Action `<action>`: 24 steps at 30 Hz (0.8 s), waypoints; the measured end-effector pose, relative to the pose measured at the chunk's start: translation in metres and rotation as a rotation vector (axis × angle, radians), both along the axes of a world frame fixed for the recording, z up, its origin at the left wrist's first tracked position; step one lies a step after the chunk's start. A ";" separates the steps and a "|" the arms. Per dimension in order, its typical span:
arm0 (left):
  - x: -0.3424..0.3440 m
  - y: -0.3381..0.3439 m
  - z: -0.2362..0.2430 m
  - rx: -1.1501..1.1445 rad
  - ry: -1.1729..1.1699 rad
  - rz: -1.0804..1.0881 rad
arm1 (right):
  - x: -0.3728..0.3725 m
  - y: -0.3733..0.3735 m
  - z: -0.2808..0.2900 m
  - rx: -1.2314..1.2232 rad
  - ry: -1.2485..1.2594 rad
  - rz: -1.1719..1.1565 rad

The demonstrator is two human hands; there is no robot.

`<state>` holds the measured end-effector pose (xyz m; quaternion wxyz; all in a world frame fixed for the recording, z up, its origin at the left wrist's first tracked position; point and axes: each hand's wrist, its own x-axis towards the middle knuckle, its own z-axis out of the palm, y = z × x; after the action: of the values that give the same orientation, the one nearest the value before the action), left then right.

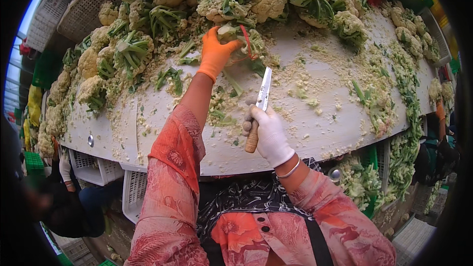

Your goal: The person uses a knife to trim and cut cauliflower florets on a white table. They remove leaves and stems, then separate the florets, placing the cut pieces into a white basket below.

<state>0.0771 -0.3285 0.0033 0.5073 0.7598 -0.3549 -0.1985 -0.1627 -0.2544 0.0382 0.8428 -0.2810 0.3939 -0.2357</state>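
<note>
My left hand [217, 54], in an orange glove, grips a trimmed cauliflower piece [252, 44] near the top middle of the worktable, with a thin red loop [247, 38] around or beside it. My right hand [266, 133], in a white glove, is closed round the wooden handle of a knife [263, 88], its blade pointing away from me, below and right of the piece. Leaf and floret scraps lie on the white table [187, 148] around both hands.
Whole cauliflowers [130, 51] are heaped along the back and left. Trimmings [404, 113] cover the right side. Crates [106, 170] sit under the front edge and at upper left. Co-workers' hands show at left [65, 167] and right [440, 113].
</note>
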 end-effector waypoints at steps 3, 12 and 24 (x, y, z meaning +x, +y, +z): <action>-0.009 0.007 -0.007 -0.047 -0.143 0.101 | -0.001 -0.004 0.007 0.027 -0.019 -0.010; -0.032 0.096 -0.005 -0.190 0.192 0.140 | -0.002 -0.008 0.007 -0.239 0.147 0.036; -0.111 0.211 0.039 0.030 -0.586 0.172 | 0.002 0.004 -0.008 -0.690 0.154 0.307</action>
<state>-0.0343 -0.1172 0.0423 0.3871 0.8193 -0.4174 0.0678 -0.1609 -0.2505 0.0302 0.6922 -0.6207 0.3069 -0.2034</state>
